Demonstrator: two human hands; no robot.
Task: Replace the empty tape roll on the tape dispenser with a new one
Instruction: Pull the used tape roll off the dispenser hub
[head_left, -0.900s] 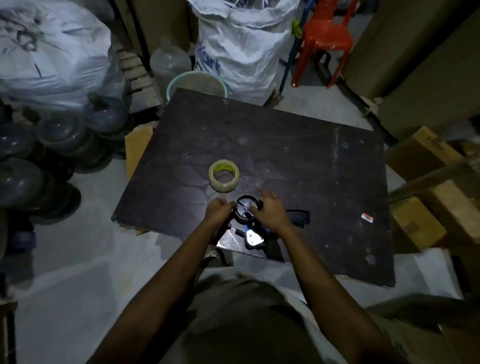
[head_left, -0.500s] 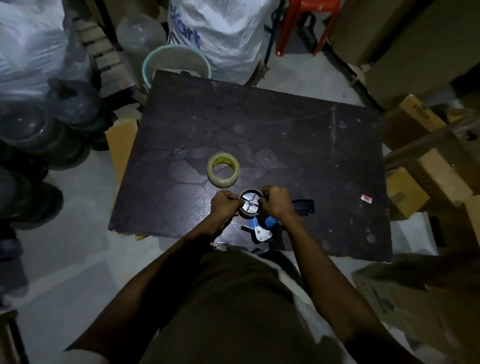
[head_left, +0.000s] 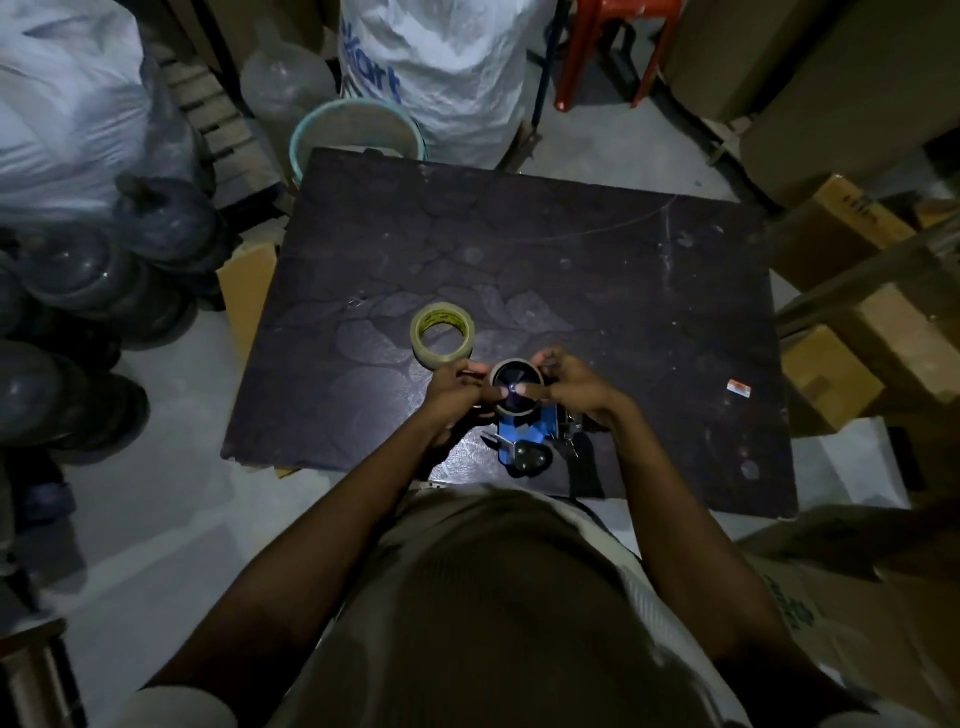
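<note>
A blue and black tape dispenser lies near the front edge of the dark board. On its spindle sits the empty brown tape core. My left hand grips the core's left side, and my right hand grips its right side, with fingertips curled over the rim. A new roll of clear tape with a yellow inner core lies flat on the board just behind my left hand, untouched.
A small red-white label lies on the board at right. Cardboard boxes crowd the right side. A teal bucket and a white sack stand behind the board. Dark water jugs pile at left.
The camera has tilted further down over the board. Both hands have closed in around the empty core on the dispenser, whose blue body now shows more clearly.
</note>
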